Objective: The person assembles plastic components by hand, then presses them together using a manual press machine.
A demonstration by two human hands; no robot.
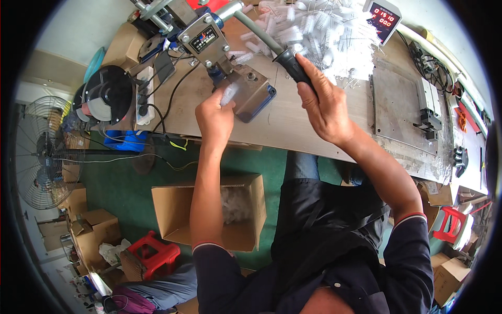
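My left hand (214, 119) pinches a small translucent plastic piece (228, 94) at the metal block (254, 86) on the blue base of a hand lever press (201, 37). Fingers of my right hand (329, 110) wrap round the black grip of the press lever (293, 64), which slants down from the press head toward me. Beyond that grip lies a large heap of clear plastic pieces (314, 31), some of them looking like coils or springs. The tip of the press is partly hidden behind my left hand and the piece.
A counter with a red display (383, 22) stands at the back right. To the right lies a flat metal plate (400, 104). A power strip (145, 97) with cables runs left of the press. Below the table edge, an open cardboard box (172, 212) contains clear pieces; a fan (44, 152) stands left.
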